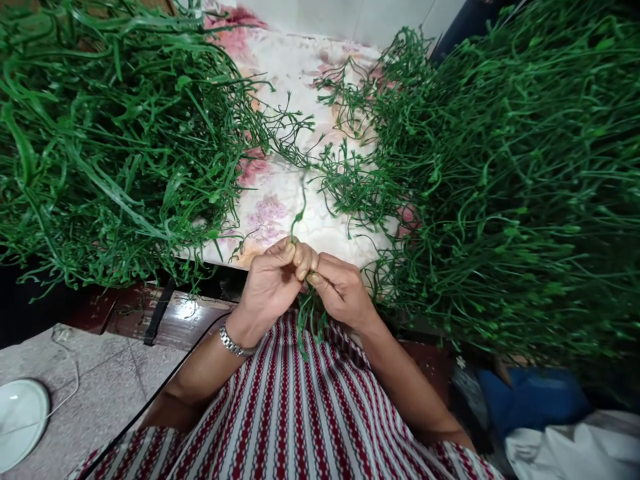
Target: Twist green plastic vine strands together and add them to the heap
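My left hand (271, 279) is closed, pinching a thin green plastic-looking stem (299, 217) between thumb and forefinger. The stem's upper part rises from the pinch over the flowered cloth. Close against it, my right hand (345, 288) is closed too, its thumb and forefinger pinching the stem's lower part beside the left fingertips. Several branching green ends (307, 327) hang below both hands, in front of the striped garment. Where exactly the fingers meet on the stem is partly hidden.
A large heap of glossy green stems (125, 147) lies at left, and a bigger heap of finer stems (510, 187) at right. Both spread onto the flower-patterned table cover (280, 180). A round white lid-like object (23, 423) sits lower left; white cloth or plastic (575, 447) lies lower right.
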Demonstrator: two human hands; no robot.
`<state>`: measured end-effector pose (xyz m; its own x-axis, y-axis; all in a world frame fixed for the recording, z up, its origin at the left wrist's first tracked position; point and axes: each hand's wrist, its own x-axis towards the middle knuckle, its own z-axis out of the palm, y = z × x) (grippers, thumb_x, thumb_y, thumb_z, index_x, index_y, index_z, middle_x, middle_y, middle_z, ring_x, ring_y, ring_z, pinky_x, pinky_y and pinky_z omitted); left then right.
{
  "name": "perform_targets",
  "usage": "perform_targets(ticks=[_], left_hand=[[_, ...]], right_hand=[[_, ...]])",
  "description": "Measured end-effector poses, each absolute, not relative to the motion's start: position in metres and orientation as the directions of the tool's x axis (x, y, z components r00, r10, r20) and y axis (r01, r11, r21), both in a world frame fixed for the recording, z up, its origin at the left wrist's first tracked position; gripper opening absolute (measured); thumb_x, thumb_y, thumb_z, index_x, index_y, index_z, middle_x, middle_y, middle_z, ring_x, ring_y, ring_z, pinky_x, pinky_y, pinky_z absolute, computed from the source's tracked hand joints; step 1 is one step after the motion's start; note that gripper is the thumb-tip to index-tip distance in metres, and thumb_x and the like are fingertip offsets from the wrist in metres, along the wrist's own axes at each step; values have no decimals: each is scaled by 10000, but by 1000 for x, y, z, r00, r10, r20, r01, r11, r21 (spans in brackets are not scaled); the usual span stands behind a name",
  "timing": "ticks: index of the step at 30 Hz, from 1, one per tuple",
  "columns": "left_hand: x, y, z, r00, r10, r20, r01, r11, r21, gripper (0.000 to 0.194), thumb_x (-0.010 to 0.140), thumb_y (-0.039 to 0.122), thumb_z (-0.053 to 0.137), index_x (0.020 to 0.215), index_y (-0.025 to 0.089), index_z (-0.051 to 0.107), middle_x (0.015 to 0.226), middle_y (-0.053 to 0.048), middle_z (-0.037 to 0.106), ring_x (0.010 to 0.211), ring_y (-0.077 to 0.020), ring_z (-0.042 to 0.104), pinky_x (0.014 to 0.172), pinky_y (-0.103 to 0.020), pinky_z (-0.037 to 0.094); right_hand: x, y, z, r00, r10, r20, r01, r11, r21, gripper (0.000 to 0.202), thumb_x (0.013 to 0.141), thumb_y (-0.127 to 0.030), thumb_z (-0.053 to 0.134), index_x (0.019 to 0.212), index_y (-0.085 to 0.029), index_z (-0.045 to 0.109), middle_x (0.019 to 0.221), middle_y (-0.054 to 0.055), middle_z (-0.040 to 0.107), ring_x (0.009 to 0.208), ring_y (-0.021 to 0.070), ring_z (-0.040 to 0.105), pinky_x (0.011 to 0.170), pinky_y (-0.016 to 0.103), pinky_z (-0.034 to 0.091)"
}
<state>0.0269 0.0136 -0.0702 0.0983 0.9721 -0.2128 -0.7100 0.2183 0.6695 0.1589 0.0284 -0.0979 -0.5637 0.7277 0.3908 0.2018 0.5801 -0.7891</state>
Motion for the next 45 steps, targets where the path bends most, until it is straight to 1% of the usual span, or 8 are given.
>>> perform_targets(ticks=[8, 20, 26, 30, 34, 38, 42, 45], left_hand=[[26, 15, -67, 141, 934, -329, -726, 324, 607, 348, 715, 254, 567, 446, 161, 367, 397, 15, 273, 479, -110, 361, 518, -256, 299], [17, 25, -65, 218, 914, -343, -793, 371, 483, 306, 803, 172, 490, 517, 146, 384, 447, 68, 227, 397, -49, 266, 542, -223, 359], [13, 30, -69, 140, 966, -216, -690, 252, 678, 296, 781, 199, 547, 523, 152, 409, 443, 53, 331, 457, -90, 430, 663, -275, 422], [14, 27, -69, 77, 980, -182, -683, 185, 706, 281, 787, 212, 539, 534, 150, 434, 445, 45, 367, 481, -93, 450, 701, -285, 432], [26, 23, -63, -3, 983, -181, -725, 122, 678, 270, 794, 207, 542, 548, 150, 444, 476, 39, 401, 518, -91, 470, 718, -274, 437], [26, 22, -63, -10, 988, -152, -716, 99, 691, 204, 804, 257, 547, 635, 144, 552, 539, 21, 491, 603, -105, 538, 786, -294, 443], [13, 21, -70, 47, 985, -166, -558, 164, 814, 195, 758, 269, 605, 874, 120, 652, 759, -56, 650, 737, -144, 599, 744, -269, 448], [9, 15, -78, 123, 972, -201, -424, 235, 875, 152, 707, 234, 669, 800, 114, 663, 710, -36, 642, 655, -109, 577, 641, -216, 437]], right_hand=[[160, 27, -99, -614, 619, 490, 168, 709, -685, 194, 886, -178, 412, 710, -166, 493, 631, 5, 454, 616, 121, 428, 604, 260, 393], [166, 23, -92, -756, 476, 449, 39, 718, -695, 259, 881, -161, 363, 647, -176, 473, 627, 12, 474, 656, 132, 461, 649, 282, 424], [192, 23, -70, -531, 730, 430, 252, 620, -743, 125, 862, -112, 424, 823, -164, 532, 848, 75, 583, 796, 157, 553, 687, 291, 442], [189, 17, -70, -286, 877, 387, 336, 470, -816, 158, 897, -157, 386, 850, -179, 536, 804, 43, 562, 726, 134, 554, 657, 266, 432], [171, 12, -78, -367, 888, 277, 455, 431, -779, 151, 848, -262, 526, 963, -165, 537, 817, 43, 570, 759, 153, 549, 677, 268, 429], [164, 12, -82, -376, 888, 267, 476, 432, -766, 60, 854, -205, 501, 864, -165, 545, 765, 29, 556, 716, 136, 531, 654, 253, 415], [171, 15, -81, -416, 881, 225, 404, 401, -822, 49, 852, -188, 514, 851, -176, 562, 742, 9, 552, 693, 115, 527, 644, 234, 403], [176, 18, -81, -434, 876, 210, 298, 359, -885, 45, 847, -191, 538, 867, -183, 577, 732, -9, 559, 670, 95, 532, 635, 214, 406]])
